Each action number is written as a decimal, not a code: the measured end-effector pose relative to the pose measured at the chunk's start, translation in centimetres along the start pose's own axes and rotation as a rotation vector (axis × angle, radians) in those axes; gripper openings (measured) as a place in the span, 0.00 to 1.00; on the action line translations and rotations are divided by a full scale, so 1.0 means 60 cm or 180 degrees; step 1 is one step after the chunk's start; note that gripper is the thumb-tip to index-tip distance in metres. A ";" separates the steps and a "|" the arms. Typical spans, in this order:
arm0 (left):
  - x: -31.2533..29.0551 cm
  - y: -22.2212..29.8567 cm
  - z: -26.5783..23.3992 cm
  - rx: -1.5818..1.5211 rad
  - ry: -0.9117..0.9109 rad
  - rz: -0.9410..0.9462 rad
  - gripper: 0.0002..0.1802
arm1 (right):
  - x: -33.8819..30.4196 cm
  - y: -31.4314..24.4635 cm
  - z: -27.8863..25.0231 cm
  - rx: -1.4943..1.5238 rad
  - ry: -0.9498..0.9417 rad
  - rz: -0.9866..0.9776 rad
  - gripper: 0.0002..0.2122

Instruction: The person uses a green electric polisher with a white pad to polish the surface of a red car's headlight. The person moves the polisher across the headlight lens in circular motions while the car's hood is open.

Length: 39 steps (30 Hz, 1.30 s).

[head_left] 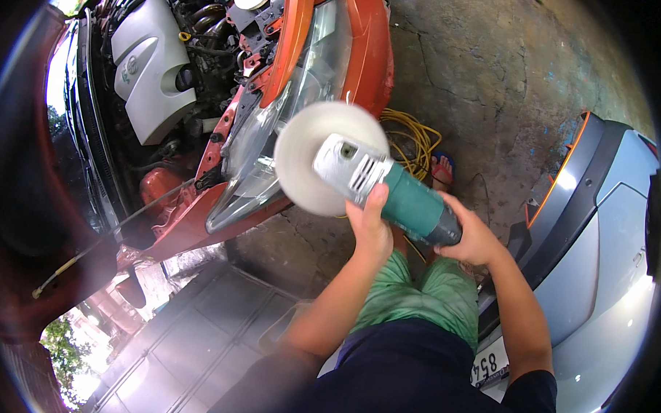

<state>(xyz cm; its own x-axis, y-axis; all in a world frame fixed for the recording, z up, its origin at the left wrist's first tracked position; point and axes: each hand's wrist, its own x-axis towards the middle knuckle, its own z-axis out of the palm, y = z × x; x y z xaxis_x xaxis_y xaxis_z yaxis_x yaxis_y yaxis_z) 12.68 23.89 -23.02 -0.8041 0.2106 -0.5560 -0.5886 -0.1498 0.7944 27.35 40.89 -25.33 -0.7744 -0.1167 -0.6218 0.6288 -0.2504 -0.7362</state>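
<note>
I hold a teal angle grinder [414, 202] with a silver gear head in both hands, in front of an orange-red car. My left hand [371, 230] is closed around the body near the gear head, its thumb along the side. My right hand [474, 232] wraps the dark rear end. A round white polishing pad [296, 158] on the tool looks smeared, as if turning. It overlaps the car's clear headlight [317, 78] in the view; whether it touches the lens I cannot tell. The pad hides part of the headlight.
The car's open engine bay [204, 64] with a grey engine cover [150, 69] lies left. A coiled yellow cord [413, 140] rests on the concrete floor [466, 65] by my foot. A light-blue car [599, 238] stands close on my right. A grey panelled gate [195, 325] is lower left.
</note>
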 end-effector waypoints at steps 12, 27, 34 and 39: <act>0.190 0.033 0.173 0.0195 -0.0443 -0.0038 0.42 | 0.070 -0.074 -0.102 0.0578 0.0651 -0.0218 0.46; 0.152 0.024 0.151 0.0688 -0.0206 -0.0118 0.41 | 0.049 -0.038 -0.062 0.0915 0.0528 -0.0032 0.44; 0.104 0.023 0.119 0.0630 -0.0120 -0.0160 0.39 | 0.023 -0.025 -0.039 0.0846 0.0312 0.0205 0.48; 0.086 0.022 0.099 0.0451 -0.0083 -0.0133 0.40 | 0.017 -0.002 -0.023 0.0783 0.0276 0.0129 0.49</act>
<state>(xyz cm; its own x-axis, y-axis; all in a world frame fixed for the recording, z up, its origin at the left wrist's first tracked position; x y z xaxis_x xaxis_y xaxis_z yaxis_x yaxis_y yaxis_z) 8.24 30.54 -23.39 -0.7757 0.2390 -0.5841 -0.6022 -0.0030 0.7984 26.60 42.13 -26.22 -0.7334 -0.0514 -0.6778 0.6151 -0.4745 -0.6296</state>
